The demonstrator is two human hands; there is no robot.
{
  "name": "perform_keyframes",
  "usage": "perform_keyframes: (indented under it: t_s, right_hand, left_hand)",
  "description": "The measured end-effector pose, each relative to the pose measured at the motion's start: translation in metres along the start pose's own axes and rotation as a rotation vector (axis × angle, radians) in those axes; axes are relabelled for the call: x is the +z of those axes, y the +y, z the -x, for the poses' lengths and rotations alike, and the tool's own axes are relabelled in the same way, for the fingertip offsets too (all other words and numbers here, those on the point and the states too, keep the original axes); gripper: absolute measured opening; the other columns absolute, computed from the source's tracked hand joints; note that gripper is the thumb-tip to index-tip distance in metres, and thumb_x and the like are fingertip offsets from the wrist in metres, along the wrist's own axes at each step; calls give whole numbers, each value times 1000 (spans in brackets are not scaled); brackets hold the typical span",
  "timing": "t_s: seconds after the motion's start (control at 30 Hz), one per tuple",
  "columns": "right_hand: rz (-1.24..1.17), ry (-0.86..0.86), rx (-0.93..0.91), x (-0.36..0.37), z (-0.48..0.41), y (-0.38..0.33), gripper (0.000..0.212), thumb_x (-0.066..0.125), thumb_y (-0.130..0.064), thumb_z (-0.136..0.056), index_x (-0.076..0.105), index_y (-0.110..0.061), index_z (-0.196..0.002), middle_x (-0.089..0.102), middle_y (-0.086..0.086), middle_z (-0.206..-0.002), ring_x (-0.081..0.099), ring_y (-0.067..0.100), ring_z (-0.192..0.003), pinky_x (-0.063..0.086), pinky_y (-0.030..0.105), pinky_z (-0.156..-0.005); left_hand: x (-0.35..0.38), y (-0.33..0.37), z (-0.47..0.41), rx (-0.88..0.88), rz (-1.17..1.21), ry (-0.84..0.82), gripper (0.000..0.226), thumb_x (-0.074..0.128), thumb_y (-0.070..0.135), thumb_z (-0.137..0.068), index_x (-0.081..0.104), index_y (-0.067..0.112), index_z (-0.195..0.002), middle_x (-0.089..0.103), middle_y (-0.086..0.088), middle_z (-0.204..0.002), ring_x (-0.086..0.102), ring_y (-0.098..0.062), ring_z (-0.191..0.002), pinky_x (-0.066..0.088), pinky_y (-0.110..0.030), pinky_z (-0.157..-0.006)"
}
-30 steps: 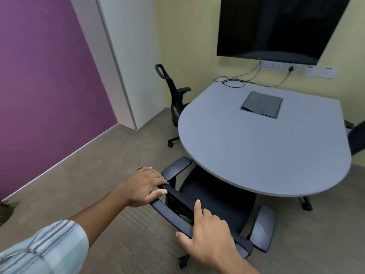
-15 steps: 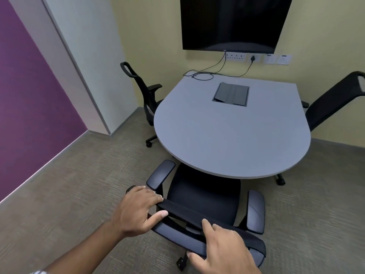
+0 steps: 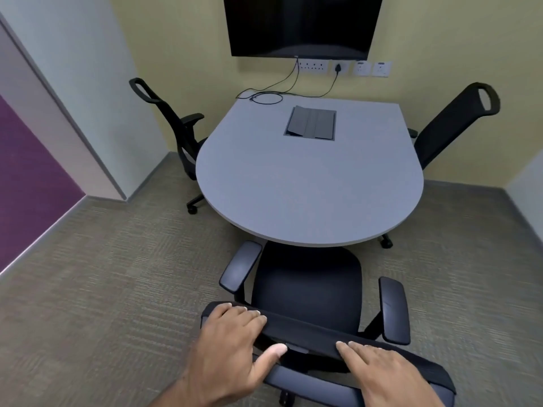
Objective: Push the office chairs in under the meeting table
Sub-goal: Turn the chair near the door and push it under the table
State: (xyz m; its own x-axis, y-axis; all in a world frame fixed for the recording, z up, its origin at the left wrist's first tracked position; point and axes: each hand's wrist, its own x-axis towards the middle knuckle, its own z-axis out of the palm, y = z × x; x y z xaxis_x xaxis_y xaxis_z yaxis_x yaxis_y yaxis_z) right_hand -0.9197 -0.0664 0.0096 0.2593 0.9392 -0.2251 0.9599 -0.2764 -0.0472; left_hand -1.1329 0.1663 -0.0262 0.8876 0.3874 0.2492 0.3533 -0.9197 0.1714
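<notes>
A black office chair (image 3: 307,286) stands right in front of me, its seat front just under the rounded near edge of the grey meeting table (image 3: 308,183). My left hand (image 3: 232,345) grips the top of its backrest, fingers over the rim and thumb under. My right hand (image 3: 388,371) lies on the backrest top further right, fingers flat. A second black chair (image 3: 176,130) is tucked against the table's left side. A third black chair (image 3: 452,121) leans at the table's right side.
A dark screen (image 3: 302,24) hangs on the yellow far wall above sockets (image 3: 340,67), with cables (image 3: 270,95) trailing onto the table. A grey cable hatch (image 3: 311,122) is set in the tabletop. Purple wall (image 3: 26,171) lies left; carpet floor all around.
The view has swung to face the table squarely. The near chair has turned to line up with the table, and both hands stay on its backrest.
</notes>
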Motion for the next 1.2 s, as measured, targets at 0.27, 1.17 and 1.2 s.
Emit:
perform_keyframes:
  t_s: [0.27,1.17,1.2]
  right_hand:
    - [-8,143,-13,7,4,32,53,46,-46,-78,83,-30,-112,82,-12,-106,79,6,-84,64,26,-67]
    - [-104,109,-112,-20,-50,110,97,26,-101,-82,59,-23,-129,66,-10,-114,63,16,-98,52,41,-86]
    - [-98,111,-111,-21,-51,110,98,25,-101,-83,60,-22,-129,67,-9,-113,64,17,-96,53,41,-85]
  left_hand:
    - [-5,30,-15,14,-46,13,72,44,81,-96,83,23,-112,81,9,-113,76,-16,-103,60,-47,-90]
    - [25,36,-88,-102,-47,49,56,54,70,-96,81,22,-110,81,9,-109,76,-14,-103,56,-48,-96]
    - [26,34,-89,-106,-49,49,56,53,69,-96,81,22,-110,81,9,-109,76,-14,-103,56,-48,-96]
